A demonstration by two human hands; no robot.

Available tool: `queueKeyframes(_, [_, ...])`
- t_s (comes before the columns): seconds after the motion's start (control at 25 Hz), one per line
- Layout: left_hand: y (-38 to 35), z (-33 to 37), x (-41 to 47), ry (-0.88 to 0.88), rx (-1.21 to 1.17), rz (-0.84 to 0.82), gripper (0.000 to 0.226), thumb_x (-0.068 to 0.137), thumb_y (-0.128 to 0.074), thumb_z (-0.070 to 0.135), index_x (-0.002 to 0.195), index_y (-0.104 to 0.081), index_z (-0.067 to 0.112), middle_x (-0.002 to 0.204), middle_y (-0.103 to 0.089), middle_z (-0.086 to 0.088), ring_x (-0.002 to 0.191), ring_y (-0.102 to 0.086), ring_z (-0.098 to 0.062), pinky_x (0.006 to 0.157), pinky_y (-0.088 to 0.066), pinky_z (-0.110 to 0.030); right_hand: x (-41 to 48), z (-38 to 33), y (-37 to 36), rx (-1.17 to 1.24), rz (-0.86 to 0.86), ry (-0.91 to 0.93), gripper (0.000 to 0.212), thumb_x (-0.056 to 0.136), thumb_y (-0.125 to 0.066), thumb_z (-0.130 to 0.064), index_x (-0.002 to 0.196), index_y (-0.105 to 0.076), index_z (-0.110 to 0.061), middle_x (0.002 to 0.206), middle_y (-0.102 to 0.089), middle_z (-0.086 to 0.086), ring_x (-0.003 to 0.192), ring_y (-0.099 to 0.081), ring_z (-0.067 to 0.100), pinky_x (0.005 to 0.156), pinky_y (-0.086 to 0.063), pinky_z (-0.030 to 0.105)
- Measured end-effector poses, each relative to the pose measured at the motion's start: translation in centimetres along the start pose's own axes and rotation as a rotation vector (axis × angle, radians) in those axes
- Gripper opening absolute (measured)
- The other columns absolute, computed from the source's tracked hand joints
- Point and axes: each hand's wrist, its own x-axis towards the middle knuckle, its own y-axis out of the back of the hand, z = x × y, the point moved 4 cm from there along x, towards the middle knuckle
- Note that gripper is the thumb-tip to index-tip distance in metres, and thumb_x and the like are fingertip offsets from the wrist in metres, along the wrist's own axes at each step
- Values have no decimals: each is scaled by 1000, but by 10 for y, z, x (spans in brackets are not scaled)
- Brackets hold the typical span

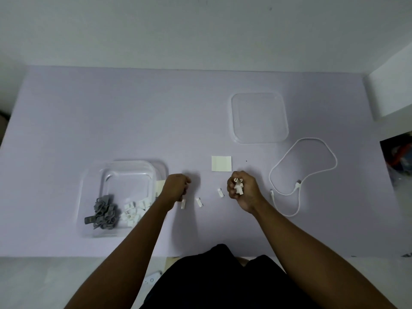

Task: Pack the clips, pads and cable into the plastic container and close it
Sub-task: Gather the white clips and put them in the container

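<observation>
The clear plastic container sits at the left of the table, holding a heap of grey clips and several white clips. My right hand is closed around a bunch of white clips. My left hand is curled just right of the container; what it holds is hidden. Three loose white clips lie on the table, one under my left hand, one beside it, one near my right hand. A square pad lies above them. The white cable loops at the right.
The clear lid lies flat at the back right of the lilac table. Another pad peeks out between the container and my left hand. A white block and dark clutter sit at the right edge.
</observation>
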Motion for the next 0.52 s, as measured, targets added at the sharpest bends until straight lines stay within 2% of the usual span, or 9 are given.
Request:
queueKeyframes(0.08, [7,0,-2,-97,274,73,29,92,-41,3,89,-69,5,76,-60,-9,54,-47,-17,46,-35,-23,1,3,-4,16,-13,10,21,82,-43,-11,62,-43,-18,62,-44,6,45,-35,16,43,-20,22])
queueKeyframes(0.16, [9,-3,-4,-170,533,87,29,95,-41,6,100,-69,2,96,-68,-13,74,-61,-24,63,-48,-29,0,7,-8,44,-37,18,16,74,-40,-6,64,-43,-19,65,-43,6,45,-34,16,44,-18,22])
queueKeyframes(0.24, [7,-9,-11,-176,837,68,29,101,-42,18,109,-63,-1,111,-66,-18,99,-64,-33,83,-50,-37,-3,8,-14,44,-62,16,18,70,-36,-4,65,-46,-18,66,-44,8,45,-35,16,46,-16,24])
queueKeyframes(0.28, [7,-13,-13,-169,947,65,33,102,-42,25,111,-60,-2,113,-65,-20,104,-63,-35,85,-49,-38,-4,8,-17,45,-76,14,19,71,-35,-4,66,-49,-16,66,-46,9,46,-36,17,46,-15,24])
queueKeyframes(0.4, [-1,-25,-17,-174,1095,30,43,102,-44,37,112,-58,-2,114,-65,-20,106,-64,-34,84,-50,-37,-8,6,-22,35,-113,23,21,82,-40,-17,70,-56,-12,68,-54,11,48,-42,19,45,-19,23])
queueKeyframes(0.52, [-14,-33,-20,-224,1128,-7,44,102,-44,37,115,-55,-3,117,-63,-20,109,-63,-34,85,-49,-37,-3,6,-21,-70,-54,14,39,93,-46,-38,63,-48,-13,61,-52,7,48,-43,20,46,-21,23])
